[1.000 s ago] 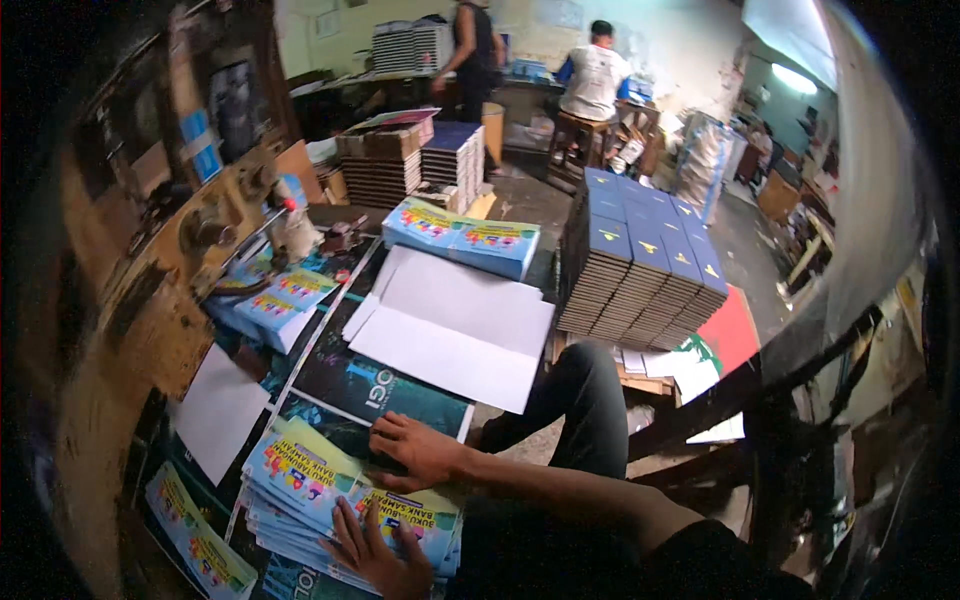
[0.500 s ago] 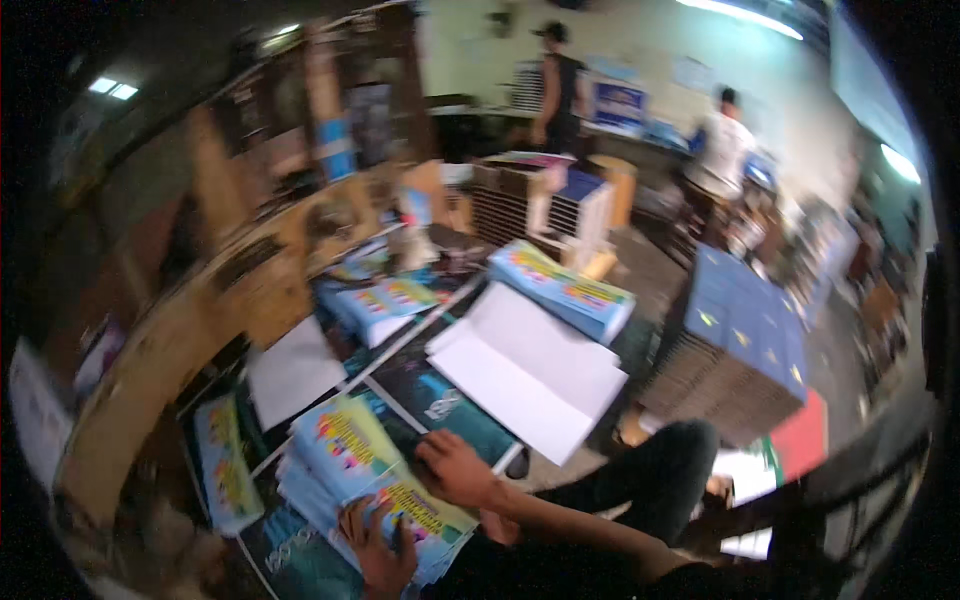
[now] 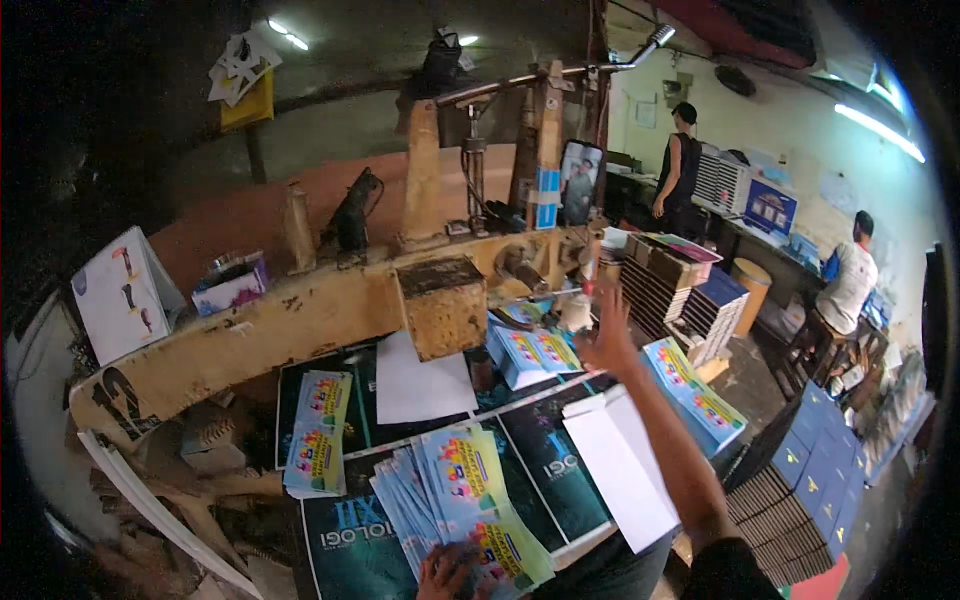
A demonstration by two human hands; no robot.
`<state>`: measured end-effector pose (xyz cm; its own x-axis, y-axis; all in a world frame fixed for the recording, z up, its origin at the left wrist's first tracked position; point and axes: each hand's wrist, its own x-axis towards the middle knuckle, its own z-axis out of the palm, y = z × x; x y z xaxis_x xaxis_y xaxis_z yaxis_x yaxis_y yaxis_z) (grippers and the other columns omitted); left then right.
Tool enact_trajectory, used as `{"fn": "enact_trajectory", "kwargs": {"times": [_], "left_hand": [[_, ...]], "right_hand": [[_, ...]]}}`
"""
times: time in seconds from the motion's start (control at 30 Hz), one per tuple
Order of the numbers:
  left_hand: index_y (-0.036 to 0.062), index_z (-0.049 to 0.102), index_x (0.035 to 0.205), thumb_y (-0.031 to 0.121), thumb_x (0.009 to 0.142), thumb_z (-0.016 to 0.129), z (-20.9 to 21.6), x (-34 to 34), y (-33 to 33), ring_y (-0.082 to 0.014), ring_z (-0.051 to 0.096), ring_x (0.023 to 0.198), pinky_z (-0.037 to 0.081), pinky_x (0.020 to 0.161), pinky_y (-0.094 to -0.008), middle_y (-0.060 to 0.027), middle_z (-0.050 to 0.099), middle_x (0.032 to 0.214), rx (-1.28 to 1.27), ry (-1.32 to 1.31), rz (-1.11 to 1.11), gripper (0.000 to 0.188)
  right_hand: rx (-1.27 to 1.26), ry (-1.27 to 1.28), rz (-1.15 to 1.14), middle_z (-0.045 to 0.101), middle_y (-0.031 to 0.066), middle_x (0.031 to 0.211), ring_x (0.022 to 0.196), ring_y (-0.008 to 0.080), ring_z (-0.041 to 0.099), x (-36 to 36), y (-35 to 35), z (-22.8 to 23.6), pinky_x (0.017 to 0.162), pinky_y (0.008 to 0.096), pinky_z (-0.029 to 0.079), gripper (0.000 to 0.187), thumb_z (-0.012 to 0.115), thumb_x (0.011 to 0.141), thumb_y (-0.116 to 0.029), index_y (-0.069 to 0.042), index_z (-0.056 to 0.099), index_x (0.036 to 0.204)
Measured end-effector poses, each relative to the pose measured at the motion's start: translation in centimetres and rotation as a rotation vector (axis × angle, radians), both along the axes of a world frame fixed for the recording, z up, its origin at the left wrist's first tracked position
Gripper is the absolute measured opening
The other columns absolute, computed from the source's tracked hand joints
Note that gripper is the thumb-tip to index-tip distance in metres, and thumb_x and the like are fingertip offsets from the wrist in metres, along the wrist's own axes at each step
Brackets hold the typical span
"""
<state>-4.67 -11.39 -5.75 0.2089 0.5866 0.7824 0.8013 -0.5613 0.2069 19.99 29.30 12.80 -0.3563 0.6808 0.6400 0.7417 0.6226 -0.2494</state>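
Since half a second ago the view has swung left, so more of the worn yellowish beam (image 3: 330, 305) across the back shows, and the tall stack of blue-covered books (image 3: 820, 470) has slid toward the right rim. The right forearm, which lay low across the near side of the work, is now raised over the table, its right hand (image 3: 608, 335) up beside the farther pile of booklets (image 3: 535, 355) with fingers spread; whether they touch anything cannot be told. The left hand (image 3: 447, 572) stays on the near stack.

That forearm covers part of the white sheets (image 3: 610, 450), and the dark teal printed sheets (image 3: 540, 460) beneath everything show only in patches. The left hand is blurred and cut by the lower edge; how its fingers stand against one another cannot be made out.

The near stack of printed covers (image 3: 465, 470) lies flat on the dark sheets, in front of the person, its lower end by the left hand. It is light blue shading to yellow-green, with small bright cartoon figures, and its left edges are fanned into uneven steps.
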Motion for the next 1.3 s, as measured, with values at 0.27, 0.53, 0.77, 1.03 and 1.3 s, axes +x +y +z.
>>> {"fn": "enact_trajectory", "kwargs": {"times": [0.27,0.53,0.77,1.03,1.3], "left_hand": [[-0.0002,0.059,0.131,0.023,0.084,0.064,5.8,1.0,-0.3,-0.0446,0.053,0.12,0.039,0.104,-0.0569,-0.0212,0.058,0.132,-0.353,-0.229,0.064,0.052],[0.001,0.06,0.133,0.022,0.083,0.065,4.7,0.0,-0.2,-0.0431,0.054,0.12,0.04,0.104,-0.056,-0.0206,0.056,0.137,-0.429,-0.192,0.075,0.055],[-0.0001,0.058,0.135,0.013,0.084,0.062,3.0,-0.1,-1.1,-0.0427,0.055,0.119,0.04,0.101,-0.0563,-0.021,0.056,0.137,-0.45,-0.203,0.061,0.053],[0.002,0.058,0.137,0.015,0.079,0.065,2.8,0.2,-1.2,-0.0438,0.053,0.123,0.04,0.103,-0.0557,-0.0207,0.056,0.138,-0.562,-0.236,0.07,0.06],[-0.0014,0.057,0.135,0.018,0.078,0.062,3.0,0.4,-0.7,-0.0449,0.053,0.121,0.039,0.104,-0.0566,-0.0224,0.056,0.137,-0.503,-0.263,0.04,0.06]], "right_hand": [[0.264,0.029,0.021,0.02,0.0248,0.16,0.144,0.0495,0.031,-3.2,12.8,10.6,0.115,0.0642,0.025,0.122,0.087,0.061,-0.019,-0.004,0.011,0.156],[0.177,-0.164,-0.004,0.032,0.0227,0.156,0.143,0.0416,0.036,-3.6,13.7,12.7,0.114,0.0541,0.025,0.112,0.08,0.069,-0.011,-0.006,0.013,0.158],[0.314,-0.114,0.133,0.029,0.0229,0.16,0.142,0.0403,0.039,-3.0,14.3,13.1,0.116,0.0519,0.025,0.118,0.08,0.065,-0.009,-0.007,0.009,0.16],[0.272,-0.105,0.037,0.025,0.0208,0.161,0.139,0.0372,0.047,-2.7,14.6,12.6,0.115,0.059,0.024,0.115,0.079,0.069,-0.011,-0.011,0.008,0.16],[0.412,-0.037,0.103,0.027,0.0174,0.161,0.141,0.0323,0.045,-2.2,13.2,12.5,0.114,0.0542,0.026,0.118,0.082,0.064,-0.009,-0.01,0.012,0.159]]}}
